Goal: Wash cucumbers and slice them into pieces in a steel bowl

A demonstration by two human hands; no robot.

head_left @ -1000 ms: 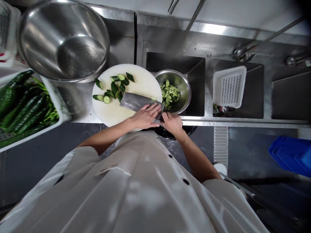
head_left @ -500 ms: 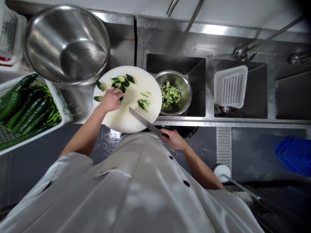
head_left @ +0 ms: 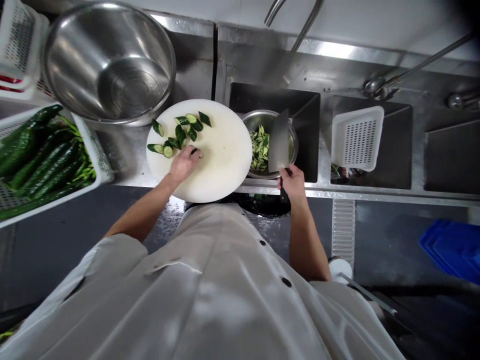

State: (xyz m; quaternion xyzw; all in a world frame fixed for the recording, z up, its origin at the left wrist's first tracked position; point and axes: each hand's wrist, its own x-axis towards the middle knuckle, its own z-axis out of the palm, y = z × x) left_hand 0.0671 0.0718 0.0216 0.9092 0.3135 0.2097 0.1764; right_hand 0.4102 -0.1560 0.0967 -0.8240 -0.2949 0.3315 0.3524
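Steel bench (head_left: pixel 129 150): your left fingers (head_left: pixel 186 153) pinch cucumber (head_left: pixel 194 151), right fingers (head_left: pixel 296 172) clamp the cleaver (head_left: pixel 279 142) over the bowl (head_left: pixel 262 118), likely for clearance!

A person in a pale jacket (head_left: pixel 210 290) pinches a cucumber piece (head_left: pixel 194 151) with the left hand (head_left: pixel 184 164) over a round white cutting board (head_left: pixel 221 170), beside other cut chunks (head_left: pixel 180 134), while the right hand (head_left: pixel 293 183) grips a cleaver (head_left: pixel 279 144), its blade above a metal bowl (head_left: pixel 258 115) of green slices (head_left: pixel 260 151) in a sink (head_left: pixel 308 150). A steel basin (head_left: pixel 112 70) and a crate (head_left: pixel 100 167) of whole cucumbers (head_left: pixel 45 160) stand left.
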